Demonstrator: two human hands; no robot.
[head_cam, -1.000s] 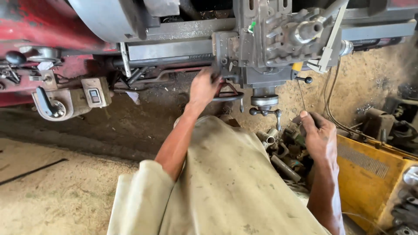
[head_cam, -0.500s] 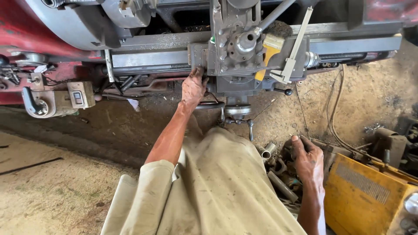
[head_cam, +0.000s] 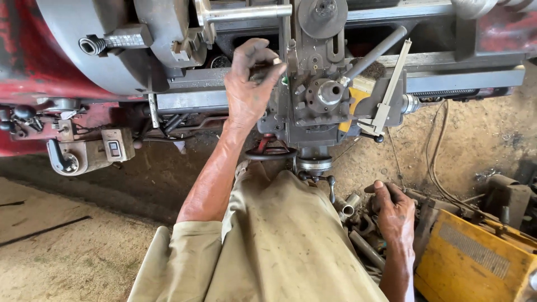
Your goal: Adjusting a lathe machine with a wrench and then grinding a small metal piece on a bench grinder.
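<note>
I stand at a grey lathe with a large chuck (head_cam: pixel 112 50) at the upper left. My left hand (head_cam: pixel 249 86) reaches up to the tool post (head_cam: pixel 321 92) on the carriage. Its thumb and fingertips are pinched on a small metal part at the post's left edge. My right hand (head_cam: pixel 394 215) is low at the right, resting with bent fingers on a heap of dark metal parts (head_cam: pixel 363 235). Whether it grips one I cannot tell. A black handwheel (head_cam: pixel 271 152) sits just below my left wrist.
A steel caliper (head_cam: pixel 389 100) leans across the carriage's right side. A yellow metal box (head_cam: pixel 470 263) stands at the lower right, beside short pipe pieces (head_cam: pixel 347 207). A switch box (head_cam: pixel 114 148) hangs at the left. Cables (head_cam: pixel 436 145) trail over the sandy floor.
My left hand has risen from the apron by the handwheel up to the tool post. My right hand stays on the parts heap. The view has moved closer to the lathe.
</note>
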